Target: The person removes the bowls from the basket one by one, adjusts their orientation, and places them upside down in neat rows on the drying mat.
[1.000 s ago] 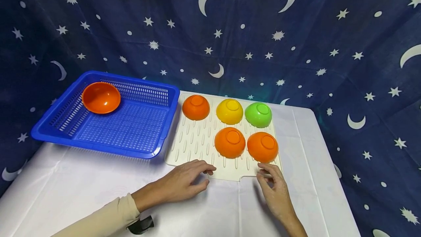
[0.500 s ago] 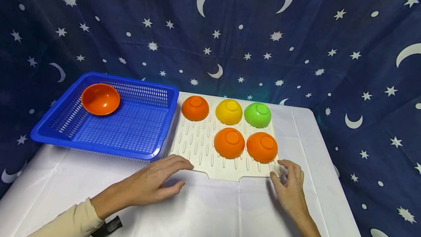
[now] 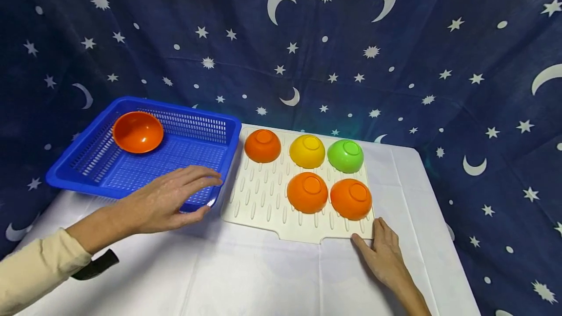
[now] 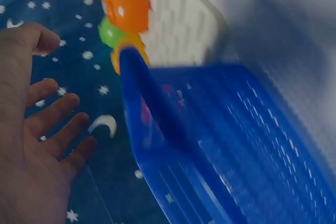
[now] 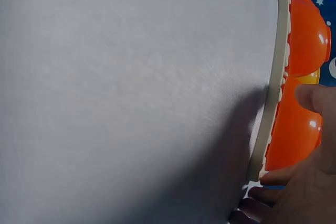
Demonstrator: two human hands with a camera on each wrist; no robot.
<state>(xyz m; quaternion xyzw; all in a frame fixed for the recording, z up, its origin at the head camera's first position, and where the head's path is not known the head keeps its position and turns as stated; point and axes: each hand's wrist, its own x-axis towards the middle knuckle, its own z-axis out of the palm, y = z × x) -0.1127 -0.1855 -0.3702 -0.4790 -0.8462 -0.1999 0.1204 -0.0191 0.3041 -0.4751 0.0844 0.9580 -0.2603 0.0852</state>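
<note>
In the head view my left hand (image 3: pixel 169 199) hovers at the front right corner of the blue plastic basket (image 3: pixel 131 193), fingers spread from the thumb, holding nothing. Inside the basket, at its back left, sits an orange bowl (image 3: pixel 138 132). My right hand (image 3: pixel 386 255) rests at the front right corner of a cream draining mat (image 3: pixel 259 199), its fingertips at the mat's edge. Upside down on that mat lie a dark orange bowl (image 3: pixel 263 146), a yellow bowl (image 3: pixel 307 151), a green bowl (image 3: pixel 345 156) and two orange bowls nearer me, including the right one (image 3: pixel 351 199).
A white cloth (image 3: pixel 254 277) covers the table. Behind and to the sides hangs a dark blue curtain (image 3: pixel 246 52) with moons and stars. The basket stands left of the mat, close to its edge. A black strap (image 3: pixel 95 265) shows below my left wrist.
My left hand has moved left from the mat's front edge to the basket's front right corner. My right hand has shifted right to the mat's corner. The bowls stay in place.
</note>
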